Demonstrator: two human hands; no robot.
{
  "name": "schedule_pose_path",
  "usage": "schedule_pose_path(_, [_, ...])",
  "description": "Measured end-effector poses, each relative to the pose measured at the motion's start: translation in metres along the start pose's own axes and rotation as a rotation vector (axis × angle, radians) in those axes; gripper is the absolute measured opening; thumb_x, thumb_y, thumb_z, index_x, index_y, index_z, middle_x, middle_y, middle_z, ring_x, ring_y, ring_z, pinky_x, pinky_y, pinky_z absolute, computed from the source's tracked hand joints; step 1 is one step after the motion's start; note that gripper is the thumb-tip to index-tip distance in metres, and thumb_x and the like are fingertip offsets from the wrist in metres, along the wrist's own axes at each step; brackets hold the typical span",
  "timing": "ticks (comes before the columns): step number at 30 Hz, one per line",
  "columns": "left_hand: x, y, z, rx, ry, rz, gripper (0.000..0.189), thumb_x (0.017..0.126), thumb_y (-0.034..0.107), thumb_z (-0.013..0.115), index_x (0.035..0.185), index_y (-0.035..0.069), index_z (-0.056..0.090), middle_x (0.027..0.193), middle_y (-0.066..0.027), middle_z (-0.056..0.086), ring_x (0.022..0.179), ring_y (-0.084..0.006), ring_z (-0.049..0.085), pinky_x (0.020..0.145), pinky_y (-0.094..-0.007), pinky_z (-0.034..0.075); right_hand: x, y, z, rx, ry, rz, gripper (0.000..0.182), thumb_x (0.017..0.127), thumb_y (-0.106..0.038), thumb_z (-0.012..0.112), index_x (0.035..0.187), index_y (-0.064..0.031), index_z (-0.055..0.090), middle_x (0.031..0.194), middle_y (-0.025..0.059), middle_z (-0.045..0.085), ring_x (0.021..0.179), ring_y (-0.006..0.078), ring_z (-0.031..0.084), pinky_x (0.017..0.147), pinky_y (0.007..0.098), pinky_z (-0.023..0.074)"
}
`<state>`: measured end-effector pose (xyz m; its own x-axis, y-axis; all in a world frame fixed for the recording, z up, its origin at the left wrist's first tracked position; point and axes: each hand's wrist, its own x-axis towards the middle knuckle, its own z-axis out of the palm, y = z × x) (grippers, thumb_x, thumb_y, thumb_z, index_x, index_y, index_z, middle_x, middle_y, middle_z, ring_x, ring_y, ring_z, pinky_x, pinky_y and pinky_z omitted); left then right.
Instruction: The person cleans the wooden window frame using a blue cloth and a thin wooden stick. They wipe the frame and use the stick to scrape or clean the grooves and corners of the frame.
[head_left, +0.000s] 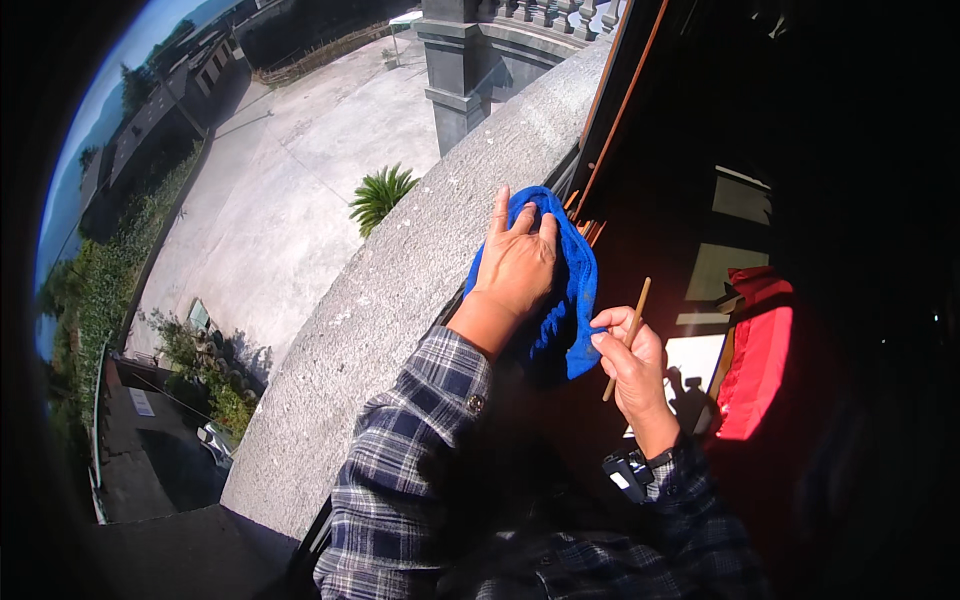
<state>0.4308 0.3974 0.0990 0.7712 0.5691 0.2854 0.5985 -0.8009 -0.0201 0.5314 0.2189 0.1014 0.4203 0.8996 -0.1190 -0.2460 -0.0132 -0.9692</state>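
Note:
A blue cloth (581, 277) lies over the dark window track at the inner edge of the concrete ledge. On its upper part rests my left hand (519, 262), fingers spread, some of them pressed into the fabric. My right hand (634, 360) holds a thin wooden stick (638, 319) upright but slightly tilted. Its thumb and a fingertip meet the right edge of the cloth, seemingly pinching it. A black device is strapped at the right wrist. The track beneath the cloth is hidden.
Outside the rough concrete ledge (360, 322) is a drop to a paved yard (300, 165) with a palm-like plant (382, 196). The window frame (611, 90) rises beyond the cloth. Red fabric (761, 352) is at right, inside the dark room.

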Motion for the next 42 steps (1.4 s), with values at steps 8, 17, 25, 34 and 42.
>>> schedule_pose_path(8, [-0.040,0.007,-0.017,0.048,-0.029,-0.009,0.038,0.087,0.014,0.045,0.113,-0.011,0.056,0.076,-0.0163,0.069,0.123,-0.0326,0.055,0.121,-0.0560,0.008,-0.017,-0.003,-0.018,-0.028,0.050,-0.016,0.013,0.088,0.000,0.061,0.101,-0.0039,0.060,0.071,-0.0068,0.049,0.053,-0.0016,0.035,0.047,0.0165,0.0224])
schedule_pose_path(17, [-0.072,0.005,-0.042,-0.023,-0.105,0.002,0.024,0.087,0.018,0.050,0.089,-0.005,0.057,0.063,-0.0119,0.061,0.098,-0.0289,0.060,0.120,-0.0577,0.010,-0.009,-0.025,-0.017,-0.092,0.034,-0.041,0.018,0.092,-0.006,0.062,0.109,-0.0039,0.057,0.077,-0.0033,0.054,0.056,0.0009,0.039,0.050,0.0172,0.0290])
schedule_pose_path(25, [-0.109,0.001,-0.047,-0.188,0.018,-0.053,0.052,0.089,0.025,0.063,0.132,-0.002,0.052,0.098,-0.0134,0.071,0.121,-0.0365,0.054,0.116,-0.0624,0.017,0.035,-0.070,0.004,-1.060,-0.325,-0.364,0.028,0.101,-0.038,0.052,0.098,-0.0102,0.058,0.065,0.0093,0.055,0.061,0.0262,0.059,0.057,0.0370,0.0443])
schedule_pose_path(34, [-0.145,0.001,-0.072,-0.114,-0.022,-0.154,0.058,0.081,0.025,0.069,0.137,0.017,0.055,0.152,-0.0140,0.040,0.143,-0.0375,0.032,0.111,-0.0661,0.024,0.094,-0.065,0.030,-1.596,-0.412,-0.804,0.020,0.086,-0.028,0.069,0.081,-0.0092,0.064,0.070,0.0104,0.062,0.063,0.0312,0.063,0.054,0.0412,0.0482])
schedule_pose_path(42, [-0.175,0.034,-0.068,-0.028,0.049,-0.280,0.049,0.080,0.027,0.068,0.125,0.007,0.062,0.131,-0.0184,0.057,0.123,-0.0347,0.052,0.106,-0.0545,0.037,0.141,-0.068,0.033,-1.912,-0.447,-1.085,0.015,0.084,-0.021,0.065,0.077,-0.0083,0.065,0.070,0.0141,0.065,0.061,0.0300,0.068,0.053,0.0387,0.0536])
